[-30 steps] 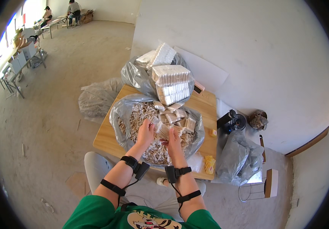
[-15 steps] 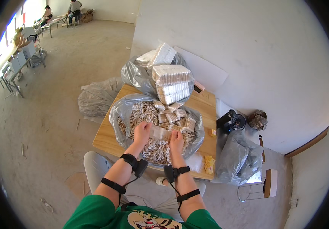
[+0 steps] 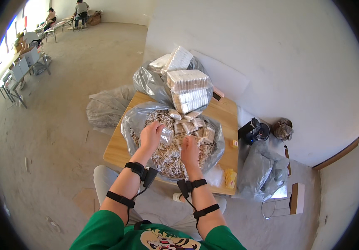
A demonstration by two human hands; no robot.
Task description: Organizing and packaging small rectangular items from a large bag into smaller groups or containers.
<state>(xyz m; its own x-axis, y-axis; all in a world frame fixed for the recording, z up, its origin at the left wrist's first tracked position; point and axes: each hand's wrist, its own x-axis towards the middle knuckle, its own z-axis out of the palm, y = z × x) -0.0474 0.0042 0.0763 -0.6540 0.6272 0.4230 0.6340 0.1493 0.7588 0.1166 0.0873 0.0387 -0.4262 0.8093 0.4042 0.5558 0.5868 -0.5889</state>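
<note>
My left hand (image 3: 150, 136) is closed on a small clear plastic bag (image 3: 167, 135), pinched at the bag's left side. To its right, my right hand (image 3: 190, 153) has its fingers curled together; whatever they hold is hidden. Both hands are over a large grey plastic bag (image 3: 129, 125), spread open on the wooden table and full of loose cotton swabs (image 3: 167, 160). Packed bundles of cotton swabs (image 3: 191, 128) lie on top, just beyond my right hand.
Behind, a grey bag (image 3: 146, 83) bears stacked swab packs (image 3: 188, 81). Yellow packaging (image 3: 230, 178) lies at the table's (image 3: 115, 148) front right corner. A small black fan (image 3: 261, 132) and a grey bag (image 3: 261, 171) are to the right. People sit far left.
My left hand has moved up and left with the clear bag, which no longer stretches across to my right hand. My right hand has shifted slightly up.
</note>
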